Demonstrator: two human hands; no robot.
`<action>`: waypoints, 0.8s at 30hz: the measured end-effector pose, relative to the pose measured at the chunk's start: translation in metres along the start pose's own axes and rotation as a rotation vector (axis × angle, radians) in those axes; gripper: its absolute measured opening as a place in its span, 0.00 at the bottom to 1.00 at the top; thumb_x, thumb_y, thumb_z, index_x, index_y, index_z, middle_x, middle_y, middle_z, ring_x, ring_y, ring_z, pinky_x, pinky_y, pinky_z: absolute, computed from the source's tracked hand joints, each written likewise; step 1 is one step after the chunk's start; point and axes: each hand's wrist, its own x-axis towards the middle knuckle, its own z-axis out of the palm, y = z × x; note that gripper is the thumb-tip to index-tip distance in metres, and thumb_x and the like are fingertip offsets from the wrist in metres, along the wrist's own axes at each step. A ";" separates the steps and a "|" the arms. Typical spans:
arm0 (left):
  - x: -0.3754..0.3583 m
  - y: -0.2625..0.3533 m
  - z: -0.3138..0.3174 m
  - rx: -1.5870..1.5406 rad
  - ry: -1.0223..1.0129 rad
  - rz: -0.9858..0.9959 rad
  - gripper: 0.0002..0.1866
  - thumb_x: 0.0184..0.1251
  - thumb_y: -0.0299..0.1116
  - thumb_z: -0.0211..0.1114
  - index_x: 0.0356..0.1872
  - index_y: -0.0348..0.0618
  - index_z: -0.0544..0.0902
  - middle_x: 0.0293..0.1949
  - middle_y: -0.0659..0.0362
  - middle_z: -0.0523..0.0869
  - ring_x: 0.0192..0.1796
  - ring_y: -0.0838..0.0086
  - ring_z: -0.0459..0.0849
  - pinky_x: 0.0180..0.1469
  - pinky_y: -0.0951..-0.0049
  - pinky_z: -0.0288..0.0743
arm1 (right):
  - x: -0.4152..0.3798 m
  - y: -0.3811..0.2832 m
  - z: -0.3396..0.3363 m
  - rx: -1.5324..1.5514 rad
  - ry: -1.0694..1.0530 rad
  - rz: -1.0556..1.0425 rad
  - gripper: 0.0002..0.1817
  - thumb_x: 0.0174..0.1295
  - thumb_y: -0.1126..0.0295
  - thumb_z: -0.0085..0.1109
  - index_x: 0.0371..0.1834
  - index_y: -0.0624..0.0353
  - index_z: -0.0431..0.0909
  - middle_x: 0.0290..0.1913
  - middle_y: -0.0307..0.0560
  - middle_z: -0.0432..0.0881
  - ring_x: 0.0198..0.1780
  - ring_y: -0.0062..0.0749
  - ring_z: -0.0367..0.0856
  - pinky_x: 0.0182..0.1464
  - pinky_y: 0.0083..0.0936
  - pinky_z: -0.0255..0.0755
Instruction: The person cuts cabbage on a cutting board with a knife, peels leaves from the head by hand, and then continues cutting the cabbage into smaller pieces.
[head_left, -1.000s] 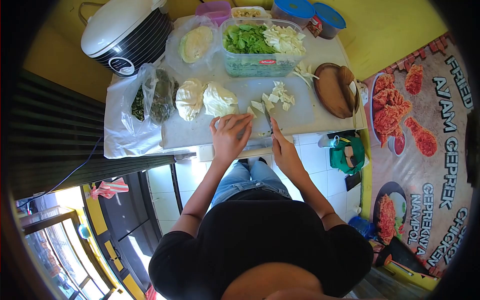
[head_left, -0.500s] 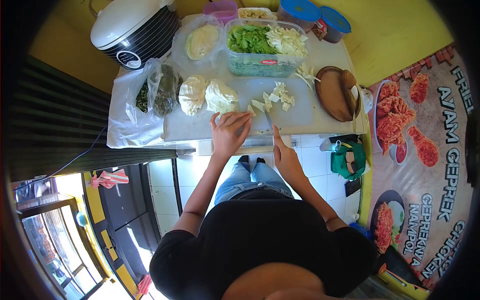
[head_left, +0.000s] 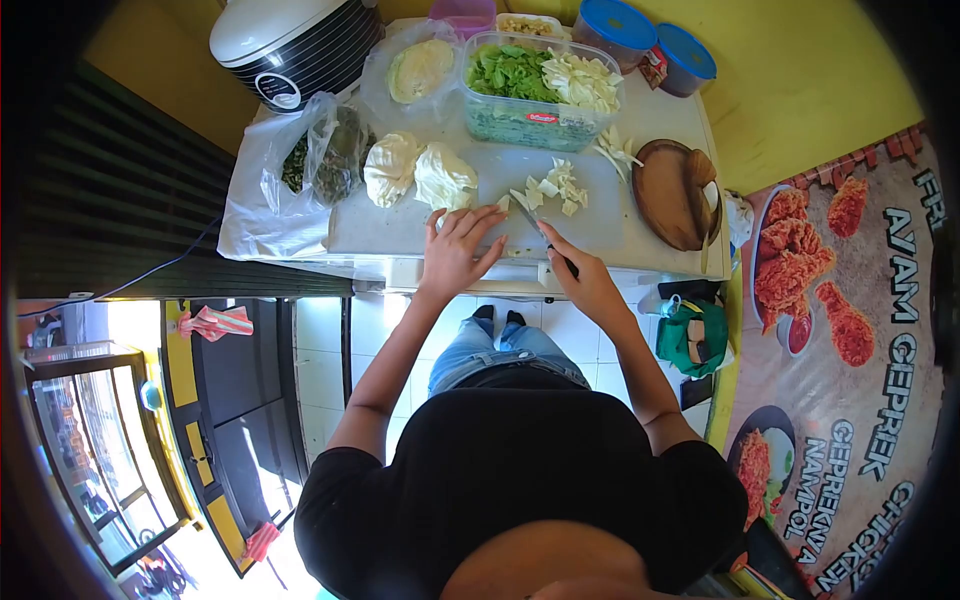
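Observation:
My right hand [head_left: 580,278] is closed round the dark handle of a knife [head_left: 525,212], whose blade points up and left over the cutting board [head_left: 600,232]. At the blade's tip, the fingertips of my left hand [head_left: 460,245] press on a small piece of cabbage [head_left: 503,203] at the board's left part. Cut cabbage pieces [head_left: 562,186] lie on the board just beyond the knife. Two pale cabbage chunks, one on the left [head_left: 390,169] and one on the right [head_left: 444,177], sit beyond my left hand.
Behind the board stands a clear container [head_left: 540,125] of green leaves and sliced cabbage. A wooden mortar [head_left: 668,195] is at the right. Bagged greens [head_left: 330,160], bagged cabbage [head_left: 418,72] and a rice cooker [head_left: 290,50] occupy the left. Blue-lidded tubs [head_left: 618,25] stand at the back.
The knife has turned, its blade now slanting more to the left, and my right hand shows more of its back. My left fingers have spread slightly at the cabbage. The whole view has shifted a little.

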 end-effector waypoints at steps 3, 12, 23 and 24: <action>-0.002 -0.003 -0.003 0.011 -0.019 0.016 0.18 0.64 0.42 0.63 0.55 0.56 0.81 0.57 0.69 0.81 0.58 0.72 0.76 0.69 0.54 0.52 | 0.007 -0.002 -0.007 -0.038 -0.090 -0.007 0.26 0.71 0.69 0.48 0.72 0.39 0.64 0.25 0.55 0.76 0.22 0.34 0.70 0.33 0.27 0.70; -0.001 0.000 -0.004 -0.033 0.039 -0.017 0.13 0.65 0.41 0.63 0.48 0.57 0.87 0.53 0.70 0.85 0.58 0.72 0.77 0.70 0.53 0.50 | 0.018 0.002 0.004 -0.199 -0.080 -0.059 0.27 0.69 0.70 0.49 0.71 0.40 0.65 0.24 0.59 0.77 0.23 0.52 0.77 0.31 0.37 0.72; -0.001 0.002 -0.006 -0.038 0.019 -0.046 0.17 0.63 0.41 0.65 0.54 0.56 0.84 0.60 0.64 0.79 0.61 0.69 0.76 0.70 0.51 0.51 | -0.006 0.007 -0.008 -0.033 -0.095 -0.029 0.25 0.70 0.72 0.49 0.70 0.47 0.67 0.27 0.51 0.77 0.26 0.29 0.70 0.34 0.24 0.69; 0.002 0.003 -0.009 -0.055 0.030 -0.060 0.21 0.63 0.40 0.66 0.58 0.54 0.81 0.63 0.60 0.76 0.62 0.67 0.75 0.70 0.51 0.51 | -0.005 0.008 -0.010 0.049 -0.062 -0.127 0.24 0.70 0.72 0.49 0.70 0.48 0.67 0.28 0.46 0.77 0.28 0.21 0.66 0.35 0.20 0.67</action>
